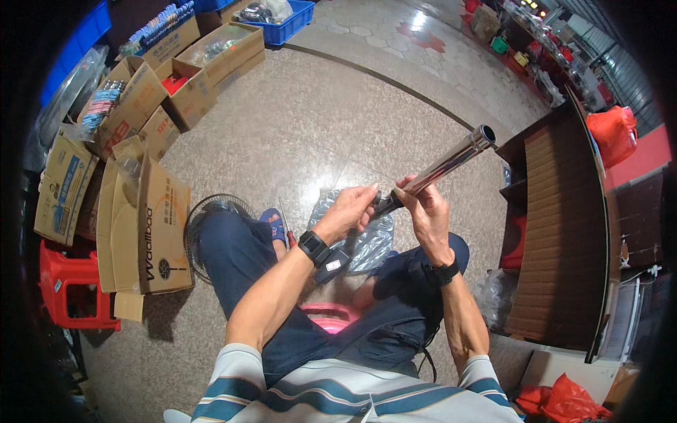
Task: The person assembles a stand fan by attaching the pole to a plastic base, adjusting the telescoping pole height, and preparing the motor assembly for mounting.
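A shiny chrome tube (pixel 455 156) slants up and to the right above my lap, its round open end farthest from me. My right hand (pixel 429 215) is closed around its lower part, where the tube turns black. At that black lower end (pixel 386 204), my left hand (pixel 349 211) pinches a small black piece, partly covered by the fingers. Below the hands, clear plastic wrapping (pixel 370 245) lies on the floor between my legs. A screwdriver with a red handle (pixel 291 240) is beside my left foot, and a black block with a white label (pixel 332 266) shows by my left wrist.
An open cardboard box (pixel 163 225) stands at the left, near a red plastic stool (pixel 77 289) and a black fan (pixel 215 204). More cartons (pixel 187 99) line the far left. A brown wooden cabinet (pixel 564 233) is close on my right. I sit on a pink stool (pixel 330 315).
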A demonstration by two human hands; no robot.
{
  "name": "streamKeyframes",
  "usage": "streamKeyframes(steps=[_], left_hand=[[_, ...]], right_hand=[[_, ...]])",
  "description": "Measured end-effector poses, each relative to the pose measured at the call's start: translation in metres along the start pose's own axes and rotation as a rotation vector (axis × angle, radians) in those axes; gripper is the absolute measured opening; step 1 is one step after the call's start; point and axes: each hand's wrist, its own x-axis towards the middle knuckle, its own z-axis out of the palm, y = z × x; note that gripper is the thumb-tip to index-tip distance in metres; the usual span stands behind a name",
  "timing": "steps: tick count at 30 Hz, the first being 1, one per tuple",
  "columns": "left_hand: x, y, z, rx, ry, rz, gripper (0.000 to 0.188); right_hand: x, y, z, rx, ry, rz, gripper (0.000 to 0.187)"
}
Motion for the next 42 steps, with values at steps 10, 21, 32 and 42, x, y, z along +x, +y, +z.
streamKeyframes(steps=[10,21,32,42], left_hand=[[0.01,-0.001,-0.003,-0.007,-0.053,0.07,0.031],[0.0,0.002,0.0,0.521,-0.007,0.537,0.034],[0.009,0.006,0.003,0.065,-0.041,-0.105,0.044],[0.002,-0.001,0.006,0.506,0.028,0.582,0.033]], right_hand=[[0.0,-0.003,0.0,0.007,0.014,-0.03,0.025],[0.0,-0.004,0.0,-0.074,0.02,-0.042,0.027],[0.0,-0.005,-0.001,-0.056,0.002,-0.055,0.026],[0.0,-0.005,-0.003,-0.056,-0.007,-0.056,0.027]])
